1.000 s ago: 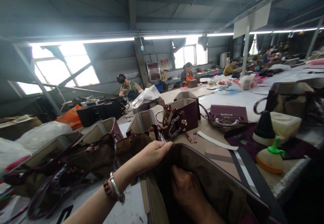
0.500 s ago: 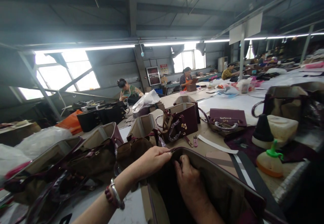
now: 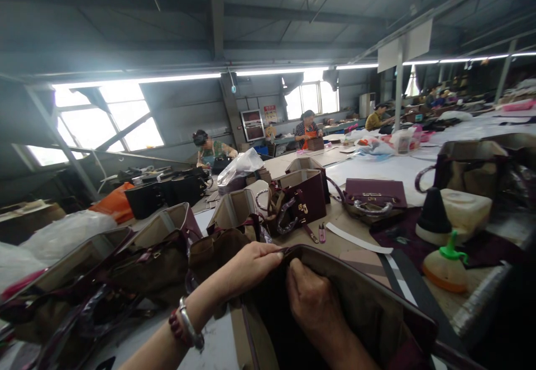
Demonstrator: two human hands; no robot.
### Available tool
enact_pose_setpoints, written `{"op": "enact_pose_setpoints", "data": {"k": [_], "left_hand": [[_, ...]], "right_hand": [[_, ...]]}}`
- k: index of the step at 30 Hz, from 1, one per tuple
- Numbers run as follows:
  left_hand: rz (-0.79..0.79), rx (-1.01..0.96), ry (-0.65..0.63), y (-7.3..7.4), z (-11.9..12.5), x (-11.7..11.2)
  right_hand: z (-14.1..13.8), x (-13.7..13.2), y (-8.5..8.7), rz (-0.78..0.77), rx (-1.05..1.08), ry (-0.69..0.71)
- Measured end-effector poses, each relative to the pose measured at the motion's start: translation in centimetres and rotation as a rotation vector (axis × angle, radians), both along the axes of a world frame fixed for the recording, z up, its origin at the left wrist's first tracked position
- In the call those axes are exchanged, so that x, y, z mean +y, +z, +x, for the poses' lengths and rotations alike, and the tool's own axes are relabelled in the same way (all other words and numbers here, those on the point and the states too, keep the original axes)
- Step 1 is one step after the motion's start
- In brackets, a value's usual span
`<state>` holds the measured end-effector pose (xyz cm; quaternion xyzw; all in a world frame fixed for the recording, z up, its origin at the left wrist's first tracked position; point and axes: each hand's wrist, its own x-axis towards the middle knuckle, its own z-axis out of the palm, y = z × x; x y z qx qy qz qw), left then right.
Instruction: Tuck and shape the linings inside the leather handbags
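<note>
Around the right hand (image 3: 312, 292), an open bag (image 3: 368, 297).

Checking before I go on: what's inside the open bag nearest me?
Your right hand is inside the open bag, by its brown lining. Lower down it is too dark to see, and that hand and forearm hide whatever lies behind them.

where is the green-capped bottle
The green-capped bottle stands at the right of the head view, in front of the black cone and translucent container.
</note>
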<state>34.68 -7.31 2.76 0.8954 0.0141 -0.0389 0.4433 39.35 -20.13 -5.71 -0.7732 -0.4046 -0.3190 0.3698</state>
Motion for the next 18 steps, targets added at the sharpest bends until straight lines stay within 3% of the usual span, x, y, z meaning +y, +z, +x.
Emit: {"op": "enact_pose_setpoints", "data": {"k": [11, 18], "left_hand": [[0.085, -0.066, -0.05, 0.84, -0.01, -0.49], [0.118, -0.051, 0.016, 0.48, 0.11, -0.51]], "right_hand": [[0.26, -0.09, -0.27, -0.046, 0.018, 0.033], [0.33, 0.04, -0.19, -0.02, -0.001, 0.018]]}}
